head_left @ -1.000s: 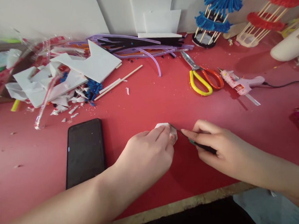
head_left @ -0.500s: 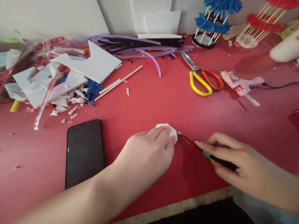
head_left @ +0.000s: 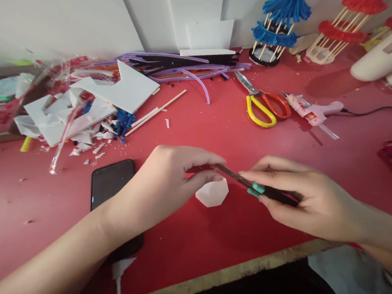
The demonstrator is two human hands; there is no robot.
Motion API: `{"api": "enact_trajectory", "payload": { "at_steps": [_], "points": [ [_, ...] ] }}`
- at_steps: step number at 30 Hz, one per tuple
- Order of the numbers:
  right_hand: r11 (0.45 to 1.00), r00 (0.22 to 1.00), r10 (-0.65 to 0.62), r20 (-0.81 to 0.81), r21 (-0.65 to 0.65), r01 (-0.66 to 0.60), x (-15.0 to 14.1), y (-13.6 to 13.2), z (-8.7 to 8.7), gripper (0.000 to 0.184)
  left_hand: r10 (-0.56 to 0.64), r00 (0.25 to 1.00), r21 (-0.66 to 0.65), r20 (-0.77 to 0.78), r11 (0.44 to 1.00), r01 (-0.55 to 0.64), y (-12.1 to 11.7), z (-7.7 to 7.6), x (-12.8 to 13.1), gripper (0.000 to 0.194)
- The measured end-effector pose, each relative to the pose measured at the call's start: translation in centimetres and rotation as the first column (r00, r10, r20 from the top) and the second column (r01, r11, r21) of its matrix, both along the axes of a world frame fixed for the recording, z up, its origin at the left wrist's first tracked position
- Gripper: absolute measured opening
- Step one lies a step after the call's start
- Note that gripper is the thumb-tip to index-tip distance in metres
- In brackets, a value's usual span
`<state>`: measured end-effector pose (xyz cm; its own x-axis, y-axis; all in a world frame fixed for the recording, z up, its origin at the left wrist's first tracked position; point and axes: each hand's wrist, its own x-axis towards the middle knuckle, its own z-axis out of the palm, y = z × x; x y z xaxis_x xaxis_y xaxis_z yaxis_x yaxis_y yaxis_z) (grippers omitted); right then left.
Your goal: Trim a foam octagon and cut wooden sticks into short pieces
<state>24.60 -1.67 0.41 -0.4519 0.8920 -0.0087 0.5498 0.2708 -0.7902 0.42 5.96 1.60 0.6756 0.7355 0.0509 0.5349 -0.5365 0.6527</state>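
My right hand (head_left: 296, 191) grips a craft knife (head_left: 233, 175) with a dark handle and a green slider, its long blade pointing left. At the blade's far end, the curved thumb and fingers of my left hand (head_left: 188, 179) close around the tip; the exact contact is partly hidden. Just below those fingertips, a small white many-sided piece of foam board (head_left: 213, 194) lies flat on the red table (head_left: 196, 250). My left thumb overlaps its upper edge. Under my left forearm is a black phone (head_left: 113, 184), partly covered.
Scissors (head_left: 260, 104) and a pink glue gun (head_left: 314, 107) lie at the right. White foam board scraps (head_left: 125, 89) pile up at the left, beside purple and black pipe cleaners (head_left: 197, 68). Blue (head_left: 275, 34) and red (head_left: 342, 31) stick models stand behind. A white cable (head_left: 118, 282) hangs near the front edge.
My left hand has lifted off the white piece and moved to the blade tip. The knife has risen and shifted left. The white piece now lies free, slightly lower in view.
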Motion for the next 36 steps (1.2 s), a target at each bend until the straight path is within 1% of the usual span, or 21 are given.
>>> {"api": "enact_trajectory", "payload": {
  "at_steps": [3,6,8,9,10,12,13,15,16,18,19,20,21,22,24,25,26,28,31,34,36],
  "points": [
    [0.998,0.996,0.063,-0.064,-0.022,-0.065,-0.1,1.1,0.1,0.054,-0.001,0.999,-0.049,0.034,0.999,0.002,0.4,0.5,-0.2,0.016],
    [0.993,0.987,0.063,-0.151,-0.091,-0.077,0.4,2.3,-0.4,0.051,0.085,0.996,0.002,-0.020,0.996,-0.085,1.4,0.7,-1.0,0.015],
    [0.983,0.972,-0.004,-0.234,-0.178,-0.038,1.0,3.1,-1.0,0.047,0.229,0.971,0.154,-0.077,0.964,-0.215,2.6,0.7,-1.9,0.014],
    [0.974,0.960,-0.052,-0.276,-0.225,-0.012,1.3,3.4,-1.3,0.046,0.302,0.944,0.239,-0.132,0.934,-0.265,3.2,0.6,-2.5,0.015],
    [0.963,0.944,-0.104,-0.314,-0.268,0.017,1.5,3.6,-1.7,0.045,0.386,0.908,0.358,-0.166,0.881,-0.309,3.9,0.6,-3.1,0.022],
    [0.938,0.907,-0.197,-0.371,-0.339,0.065,2.0,3.9,-2.2,0.044,0.461,0.815,0.489,-0.352,0.833,-0.260,5.0,0.4,-4.2,0.037],
    [0.927,0.889,-0.234,-0.394,-0.366,0.082,2.2,4.0,-2.3,0.044,0.491,0.766,0.541,-0.415,0.810,-0.226,5.4,0.3,-4.7,0.040],
    [0.905,0.853,-0.295,-0.431,-0.413,0.104,2.4,4.0,-2.5,0.043,0.540,0.706,0.618,-0.457,0.764,-0.184,5.7,0.3,-5.2,0.040],
    [0.892,0.836,-0.326,-0.441,-0.435,0.118,2.5,4.1,-2.6,0.044,0.547,0.694,0.628,-0.469,0.759,-0.173,5.7,0.4,-5.2,0.041],
    [0.868,0.803,-0.387,-0.453,-0.473,0.152,2.5,4.1,-2.6,0.046,0.585,0.676,0.635,-0.448,0.741,-0.219,5.1,0.6,-4.6,0.045],
    [0.855,0.786,-0.420,-0.453,-0.489,0.174,2.4,4.2,-2.6,0.048,0.590,0.668,0.615,-0.453,0.750,-0.245,4.5,0.8,-4.1,0.046],
    [0.841,0.770,-0.453,-0.450,-0.501,0.203,2.4,4.3,-2.6,0.051,0.565,0.686,0.588,-0.458,0.771,-0.243,3.7,0.9,-3.4,0.046],
    [0.828,0.758,-0.483,-0.439,-0.510,0.232,2.5,4.4,-2.7,0.053,0.518,0.733,0.563,-0.441,0.796,-0.224,2.8,1.0,-2.7,0.043],
    [0.817,0.751,-0.507,-0.424,-0.514,0.261,2.5,4.5,-2.7,0.055,0.419,0.772,0.473,-0.478,0.863,-0.176,1.7,1.0,-2.0,0.038],
    [0.801,0.750,-0.536,-0.388,-0.516,0.305,2.5,4.6,-2.9,0.057,0.209,0.870,0.398,-0.447,0.917,-0.016,-0.7,0.6,-0.6,0.030],
    [0.797,0.753,-0.542,-0.374,-0.514,0.318,2.5,4.7,-3.0,0.057,0.134,0.884,0.381,-0.448,0.923,0.053,-1.9,0.3,0.0,0.030],
    [0.797,0.756,-0.541,-0.369,-0.511,0.321,2.5,4.7,-3.1,0.058,0.127,0.874,0.380,-0.470,0.922,0.070,-2.9,0.0,0.5,0.037],
    [0.801,0.760,-0.534,-0.370,-0.510,0.315,2.5,4.6,-3.2,0.058,0.208,0.831,0.441,-0.515,0.896,0.049,-4.5,-0.7,1.2,0.051],
    [0.804,0.762,-0.521,-0.385,-0.521,0.286,2.3,4.5,-3.0,0.057,0.189,0.798,0.439,-0.572,0.892,0.104,-5.2,-1.2,1.6,0.044],
    [0.800,0.754,-0.525,-0.396,-0.532,0.278,2.1,4.5,-3.0,0.057,0.115,0.802,0.393,-0.586,0.906,0.157,-4.9,-1.3,1.5,0.035],
    [0.797,0.755,-0.530,-0.386,-0.531,0.288,2.1,4.5,-3.0,0.057,0.057,0.814,0.378,-0.578,0.902,0.206,-4.7,-1.4,1.4,0.039]
  ]
}}
